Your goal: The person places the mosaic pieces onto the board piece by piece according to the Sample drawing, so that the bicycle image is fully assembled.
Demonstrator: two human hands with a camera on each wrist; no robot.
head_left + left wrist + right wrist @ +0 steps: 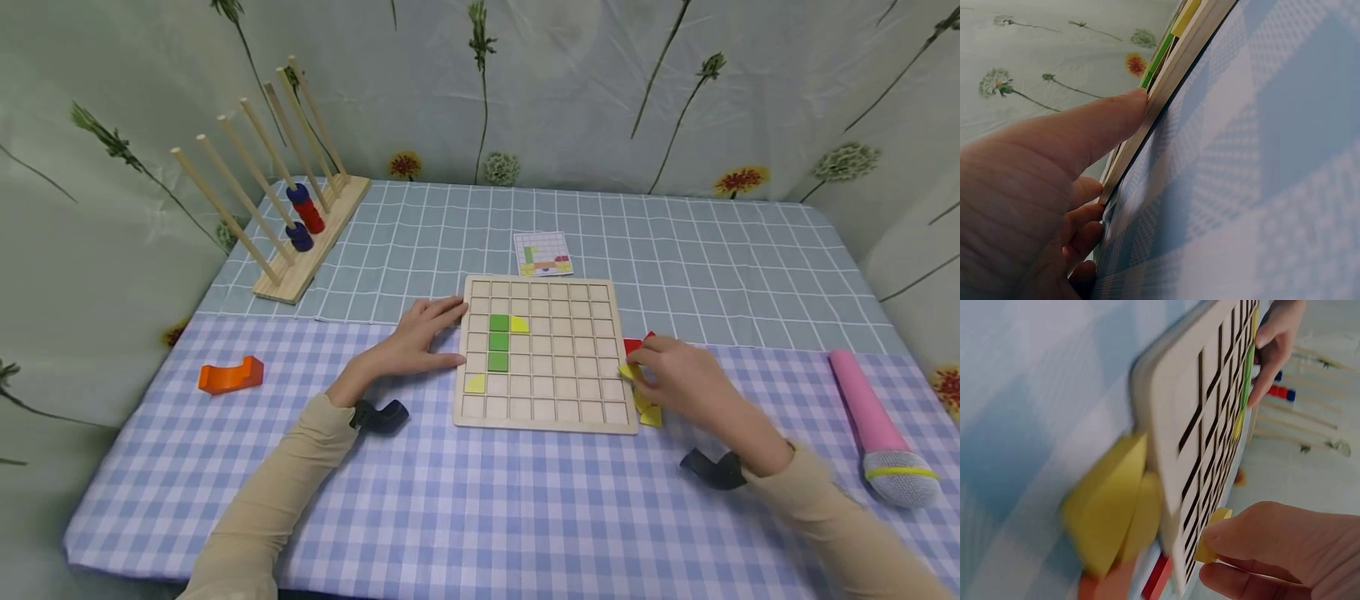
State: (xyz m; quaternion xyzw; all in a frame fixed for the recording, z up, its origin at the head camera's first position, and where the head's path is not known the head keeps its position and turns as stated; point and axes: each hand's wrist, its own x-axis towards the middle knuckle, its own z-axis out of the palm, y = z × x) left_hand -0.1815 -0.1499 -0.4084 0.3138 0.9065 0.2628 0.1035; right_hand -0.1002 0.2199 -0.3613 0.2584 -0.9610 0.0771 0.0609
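A square wooden grid board lies on the tablecloth. It carries three green squares in a column, a yellow quarter-round tile beside the top one, and another yellow tile lower left. My left hand touches the board's left edge with thumb and fingers extended. At the right edge, my right hand pinches a yellow tile between thumb and fingers. Below that hand lie loose yellow tiles, with red tiles next to them, partly hidden by the hand in the head view.
Behind the board is a printed pattern card. A wooden peg rack with blue and red rings stands at the back left. An orange curved block lies at left, a pink toy microphone at right.
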